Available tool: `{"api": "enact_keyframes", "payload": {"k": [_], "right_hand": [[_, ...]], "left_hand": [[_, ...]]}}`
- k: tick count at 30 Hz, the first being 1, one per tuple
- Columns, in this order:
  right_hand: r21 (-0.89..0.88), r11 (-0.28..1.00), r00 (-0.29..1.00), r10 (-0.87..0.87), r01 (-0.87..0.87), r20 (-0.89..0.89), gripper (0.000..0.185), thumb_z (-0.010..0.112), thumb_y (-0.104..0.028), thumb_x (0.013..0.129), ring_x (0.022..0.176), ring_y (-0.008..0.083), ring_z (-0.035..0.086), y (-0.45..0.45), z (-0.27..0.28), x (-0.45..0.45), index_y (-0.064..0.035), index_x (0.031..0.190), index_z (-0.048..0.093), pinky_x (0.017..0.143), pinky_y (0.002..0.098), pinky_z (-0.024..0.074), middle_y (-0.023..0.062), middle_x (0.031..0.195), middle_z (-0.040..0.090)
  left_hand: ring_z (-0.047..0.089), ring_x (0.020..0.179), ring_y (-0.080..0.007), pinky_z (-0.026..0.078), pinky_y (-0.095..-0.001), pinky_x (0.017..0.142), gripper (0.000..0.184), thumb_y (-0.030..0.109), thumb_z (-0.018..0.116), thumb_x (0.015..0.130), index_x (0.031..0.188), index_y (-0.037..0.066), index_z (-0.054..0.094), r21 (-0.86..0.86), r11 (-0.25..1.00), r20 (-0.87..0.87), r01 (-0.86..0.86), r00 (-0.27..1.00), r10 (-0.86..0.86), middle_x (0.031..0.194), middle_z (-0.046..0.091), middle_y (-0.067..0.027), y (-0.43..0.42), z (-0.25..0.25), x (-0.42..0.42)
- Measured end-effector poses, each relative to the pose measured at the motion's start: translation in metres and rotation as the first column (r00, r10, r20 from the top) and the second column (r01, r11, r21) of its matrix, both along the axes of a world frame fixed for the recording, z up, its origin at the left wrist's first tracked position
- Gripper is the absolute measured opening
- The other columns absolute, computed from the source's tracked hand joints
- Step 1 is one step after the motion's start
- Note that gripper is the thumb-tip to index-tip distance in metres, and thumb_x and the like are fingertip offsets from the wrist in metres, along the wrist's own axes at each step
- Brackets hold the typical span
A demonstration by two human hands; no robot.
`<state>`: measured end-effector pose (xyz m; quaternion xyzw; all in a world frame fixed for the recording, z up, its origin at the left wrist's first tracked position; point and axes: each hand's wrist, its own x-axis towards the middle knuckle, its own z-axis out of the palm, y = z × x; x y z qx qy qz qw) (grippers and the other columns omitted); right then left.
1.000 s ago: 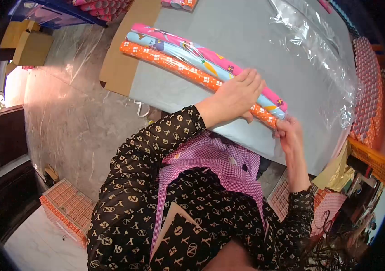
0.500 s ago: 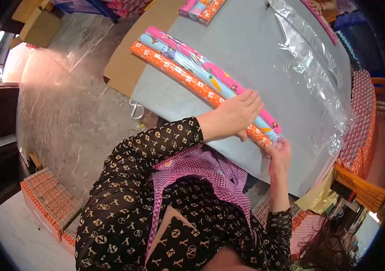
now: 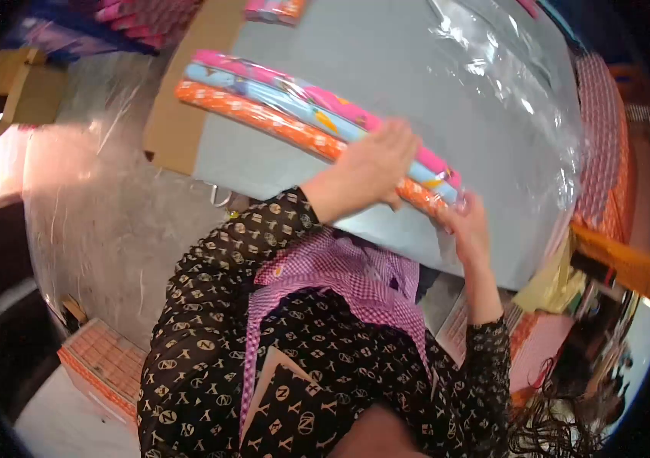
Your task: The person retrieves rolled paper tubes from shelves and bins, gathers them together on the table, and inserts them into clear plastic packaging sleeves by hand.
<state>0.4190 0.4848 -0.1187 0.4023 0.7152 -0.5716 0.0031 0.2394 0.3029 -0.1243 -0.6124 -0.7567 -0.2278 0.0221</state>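
Observation:
Three wrapping paper rolls lie side by side in clear plastic film, slanting across the table: a pink roll (image 3: 332,99), a light blue roll (image 3: 283,101) and an orange roll (image 3: 264,118) with white prints. My left hand (image 3: 374,162) is laid across them near their lower right end, fingers over the top and thumb at the near side, closed around the bundle. At that end my right hand (image 3: 468,223) is closed, its fingers pinching the roll ends and the film there. Exactly what the right fingertips press is partly hidden.
The grey table (image 3: 264,160) has a cardboard sheet (image 3: 176,107) along its left edge. Clear plastic sheets (image 3: 493,69) lie at the right. Another small bundle of rolls (image 3: 275,11) is at the far edge. Stacked rolls (image 3: 600,145) and an orange crate (image 3: 615,259) stand right.
The view has shifted, so the table and rolls appear further left and higher. Both hands stay on the same end of the bundle, with the left hand still across the rolls.

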Motion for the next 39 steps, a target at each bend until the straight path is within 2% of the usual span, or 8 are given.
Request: {"api": "enact_keyframes", "payload": {"k": [6, 8, 13, 20, 25, 31, 35, 39], "right_hand": [[0.070, 0.994, 0.995, 0.087, -0.090, 0.040, 0.042, 0.072, -0.017, 0.084, 0.063, 0.0052, 0.051, 0.025, 0.015, 0.006, -0.0019, 0.119, 0.057, 0.053, 0.0221, 0.0381, 0.0013, 0.080, 0.064], [0.113, 0.993, 0.999, 0.028, -0.032, 0.040, 0.041, 0.071, -0.018, 0.085, 0.063, 0.0050, 0.051, 0.020, 0.012, 0.005, -0.0016, 0.120, 0.057, 0.053, 0.0221, 0.0379, 0.0028, 0.082, 0.066], [-0.319, 0.925, 0.954, -0.261, 0.205, -0.145, 0.035, 0.064, -0.011, 0.088, 0.058, 0.0050, 0.046, 0.019, 0.006, 0.003, 0.0036, 0.119, 0.055, 0.052, 0.0212, 0.0375, 0.0088, 0.092, 0.068], [-0.415, 0.888, 0.927, -0.309, 0.200, -0.214, 0.026, 0.063, -0.010, 0.090, 0.056, 0.0049, 0.044, 0.041, -0.001, 0.030, 0.0047, 0.112, 0.060, 0.049, 0.0215, 0.0372, 0.0109, 0.091, 0.069], [-0.475, 0.868, 0.974, -0.209, 0.146, -0.082, 0.029, 0.062, -0.017, 0.091, 0.057, 0.0055, 0.046, 0.037, 0.012, 0.026, 0.0028, 0.112, 0.064, 0.051, 0.0218, 0.0392, 0.0059, 0.083, 0.066], [-0.127, 0.990, 0.980, 0.087, -0.065, 0.181, 0.028, 0.070, -0.023, 0.084, 0.060, 0.0058, 0.050, 0.031, 0.018, 0.009, -0.0019, 0.103, 0.068, 0.052, 0.0225, 0.0393, -0.0001, 0.078, 0.062], [-0.028, 0.996, 0.996, -0.084, 0.085, 0.028, 0.020, 0.071, -0.016, 0.081, 0.059, 0.0054, 0.048, 0.026, 0.012, 0.005, -0.0038, 0.096, 0.066, 0.050, 0.0223, 0.0360, -0.0017, 0.075, 0.059], [-0.122, 0.989, 0.992, -0.096, 0.086, -0.078, 0.016, 0.069, -0.007, 0.079, 0.057, 0.0043, 0.045, 0.017, 0.008, 0.006, -0.0049, 0.093, 0.061, 0.049, 0.0218, 0.0334, -0.0035, 0.073, 0.055]], "left_hand": [[0.046, 0.128, -0.0352, 0.034, -0.0438, 0.111, 0.097, 0.046, 0.085, 0.053, 0.125, -0.007, 0.049, -0.025, 0.998, 0.037, 0.056, 0.998, -0.055, 0.125, 0.054, -0.0194, 0.008, 0.002, -0.001], [0.045, 0.130, -0.0352, 0.034, -0.0450, 0.112, 0.104, 0.051, 0.083, 0.051, 0.130, -0.007, 0.047, -0.086, 0.996, -0.116, -0.010, 0.993, 0.000, 0.130, 0.053, -0.0187, 0.009, 0.002, -0.001], [0.045, 0.132, -0.0344, 0.034, -0.0460, 0.112, 0.110, 0.055, 0.081, 0.049, 0.134, -0.005, 0.046, -0.100, 0.995, -0.117, 0.001, 0.993, -0.013, 0.134, 0.052, -0.0185, 0.010, 0.002, -0.003], [0.045, 0.132, -0.0342, 0.034, -0.0465, 0.112, 0.109, 0.056, 0.081, 0.049, 0.134, -0.005, 0.047, -0.101, 0.995, -0.131, -0.004, 0.991, -0.009, 0.135, 0.052, -0.0182, 0.010, -0.001, -0.004], [0.045, 0.132, -0.0342, 0.033, -0.0471, 0.113, 0.108, 0.055, 0.080, 0.051, 0.134, -0.005, 0.046, -0.093, 0.996, -0.123, -0.003, 0.992, -0.008, 0.135, 0.052, -0.0180, 0.008, 0.001, -0.003], [0.044, 0.131, -0.0347, 0.031, -0.0472, 0.113, 0.104, 0.052, 0.081, 0.054, 0.131, -0.007, 0.047, -0.101, 0.995, -0.064, -0.007, 0.998, 0.000, 0.133, 0.052, -0.0194, 0.005, 0.006, 0.000], [0.044, 0.130, -0.0360, 0.030, -0.0472, 0.114, 0.102, 0.054, 0.080, 0.055, 0.129, -0.008, 0.049, -0.047, 0.998, -0.044, 0.040, 0.998, -0.042, 0.131, 0.052, -0.0219, 0.005, -0.003, -0.004], [0.044, 0.131, -0.0373, 0.029, -0.0470, 0.114, 0.104, 0.057, 0.080, 0.054, 0.130, -0.008, 0.050, -0.027, 0.999, -0.070, 0.024, 0.997, -0.026, 0.131, 0.052, -0.0225, 0.001, 0.003, -0.002]]}}
